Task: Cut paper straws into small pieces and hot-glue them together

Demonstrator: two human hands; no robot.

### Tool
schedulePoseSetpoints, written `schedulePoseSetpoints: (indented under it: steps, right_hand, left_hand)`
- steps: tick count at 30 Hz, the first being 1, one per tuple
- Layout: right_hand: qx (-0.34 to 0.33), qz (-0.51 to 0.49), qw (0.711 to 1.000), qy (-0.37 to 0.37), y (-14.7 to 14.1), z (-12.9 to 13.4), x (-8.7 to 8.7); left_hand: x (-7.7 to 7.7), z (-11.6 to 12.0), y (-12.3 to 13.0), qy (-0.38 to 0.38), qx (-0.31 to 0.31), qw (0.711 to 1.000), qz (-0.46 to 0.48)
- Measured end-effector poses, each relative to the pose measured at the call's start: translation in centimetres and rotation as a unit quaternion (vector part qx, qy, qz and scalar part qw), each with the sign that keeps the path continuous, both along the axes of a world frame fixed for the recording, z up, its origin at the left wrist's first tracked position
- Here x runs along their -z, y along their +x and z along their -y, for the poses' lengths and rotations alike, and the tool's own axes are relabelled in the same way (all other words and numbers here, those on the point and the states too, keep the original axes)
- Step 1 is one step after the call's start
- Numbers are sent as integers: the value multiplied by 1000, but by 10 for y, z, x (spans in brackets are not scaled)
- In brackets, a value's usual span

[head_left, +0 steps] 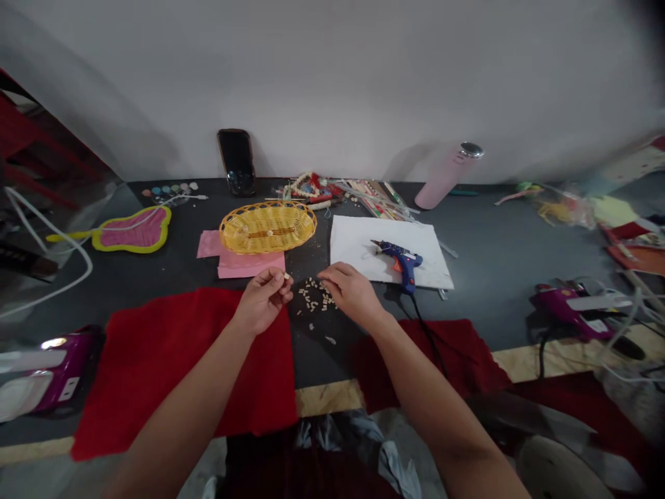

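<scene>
My left hand (261, 301) is closed in a pinch on a small cream-coloured piece (286, 276), held above the edge of the red cloth (181, 346). Just to its right, several similar small cream pieces (310, 294) lie scattered on the dark tabletop. Over the right side of that scatter is my right hand (350, 291), fingertips pressed together. Whatever those fingers hold, if anything, is hidden. Beyond my left hand, a yellow woven basket (296, 239) sits partly on pink sheets (239, 265).
A blue glue gun (401, 258) lies on a white board (358, 239), its cord running toward me. Along the wall stand a phone (237, 163) and a pink bottle (444, 179), with loose sticks (371, 197) between them. Purple irons (73, 367) flank both sides.
</scene>
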State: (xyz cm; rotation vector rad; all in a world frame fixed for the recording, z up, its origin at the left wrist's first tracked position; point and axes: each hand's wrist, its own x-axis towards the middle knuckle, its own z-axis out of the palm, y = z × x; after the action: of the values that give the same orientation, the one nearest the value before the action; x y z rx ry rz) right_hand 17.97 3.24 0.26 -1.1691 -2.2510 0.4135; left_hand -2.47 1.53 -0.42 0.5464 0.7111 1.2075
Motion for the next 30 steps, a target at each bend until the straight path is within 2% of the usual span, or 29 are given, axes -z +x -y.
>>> schedulePoseSetpoints:
  steps: [7, 12, 19, 22, 26, 30]
  right_hand:
    - [-39, 126, 991, 27, -25, 2, 4]
    - [10, 190, 982, 7, -37, 4, 6]
    - [28, 242, 970, 7, -42, 11, -5]
    - [33, 235, 971, 9, -44, 13, -5]
    - [42, 198, 979, 7, -41, 10, 5]
    - [57, 54, 997, 11, -30, 4, 9]
  left_hand:
    - [3, 0, -1, -1, -1, 1000, 5]
    - [1, 0, 1, -1, -4, 1000, 8]
    - [0, 1, 0, -2, -6, 1000, 4]
    - [1, 0, 0, 2, -4, 1000, 5]
    - [3, -1, 0, 9, 1, 1000, 0]
    - [4, 2, 1, 13, 8, 1000, -9]
